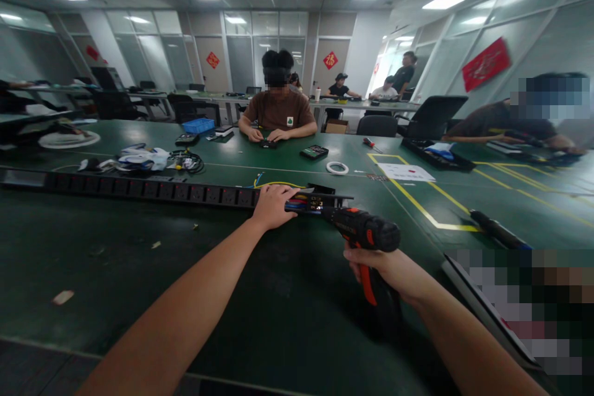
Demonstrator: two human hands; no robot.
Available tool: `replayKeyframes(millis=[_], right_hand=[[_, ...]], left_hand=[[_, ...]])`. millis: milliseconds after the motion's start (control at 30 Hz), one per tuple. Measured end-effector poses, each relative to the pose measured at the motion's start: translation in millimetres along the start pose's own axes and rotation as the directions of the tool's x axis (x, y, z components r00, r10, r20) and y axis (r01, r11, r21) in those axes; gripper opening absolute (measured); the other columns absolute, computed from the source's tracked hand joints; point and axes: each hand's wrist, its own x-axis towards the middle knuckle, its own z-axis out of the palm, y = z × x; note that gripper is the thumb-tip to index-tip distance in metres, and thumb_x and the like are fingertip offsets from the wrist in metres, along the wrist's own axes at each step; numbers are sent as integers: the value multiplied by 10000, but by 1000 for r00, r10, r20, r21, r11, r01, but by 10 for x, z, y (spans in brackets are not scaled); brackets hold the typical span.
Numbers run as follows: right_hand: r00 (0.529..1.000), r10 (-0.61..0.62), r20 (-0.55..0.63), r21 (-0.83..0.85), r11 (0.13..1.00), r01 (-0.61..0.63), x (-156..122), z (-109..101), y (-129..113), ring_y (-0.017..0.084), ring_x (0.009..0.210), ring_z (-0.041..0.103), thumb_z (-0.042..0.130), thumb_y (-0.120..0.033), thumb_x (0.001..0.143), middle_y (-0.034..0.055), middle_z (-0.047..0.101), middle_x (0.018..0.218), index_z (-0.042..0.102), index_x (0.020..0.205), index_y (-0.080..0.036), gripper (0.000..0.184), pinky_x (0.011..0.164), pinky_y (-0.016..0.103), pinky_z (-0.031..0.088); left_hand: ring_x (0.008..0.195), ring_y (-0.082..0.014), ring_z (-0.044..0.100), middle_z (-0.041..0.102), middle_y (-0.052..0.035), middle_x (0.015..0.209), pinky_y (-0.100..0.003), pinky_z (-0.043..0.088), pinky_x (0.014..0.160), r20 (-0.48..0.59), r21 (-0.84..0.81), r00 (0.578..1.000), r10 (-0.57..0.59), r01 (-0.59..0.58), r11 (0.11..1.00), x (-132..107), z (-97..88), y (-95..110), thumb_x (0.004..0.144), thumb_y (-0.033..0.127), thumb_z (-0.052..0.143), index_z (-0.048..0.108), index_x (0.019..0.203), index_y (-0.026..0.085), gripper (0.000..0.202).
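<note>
A long black power strip (139, 189) lies across the green table (116, 272); its right end (320, 201) is uncovered, showing coloured wires. My left hand (273, 205) is closed over the strip just left of that uncovered end, pressing it down. My right hand (387, 269) grips the red-and-black handle of a cordless drill (364, 232). The drill's nose points left at the strip's uncovered end, its tip close to my left hand's fingers. Yellow and blue wires (273, 183) trail from behind the strip.
A black screwdriver (499, 232) lies right of the drill near yellow floor-tape lines. A tape roll (336, 167), a multimeter (314, 151), gloves and cables (143, 159) lie beyond the strip. A person in a brown shirt (278, 112) sits opposite; another sits at right.
</note>
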Motion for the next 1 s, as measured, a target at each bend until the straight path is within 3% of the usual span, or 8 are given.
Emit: replayKeyframes(millis=[1000], right_hand=[[1000,15,8,-45,999,-14,-6,-1,-32,172,588,562,735,-418,751,0,605,608,617,701,-190,262,608,307,454]], left_hand=[[1257,-321,530,641,-55,1328,-503,303,1083,-2,3,1000,14,-14,1000,-2,4,-7,744,460,805,587,1384,320,690]])
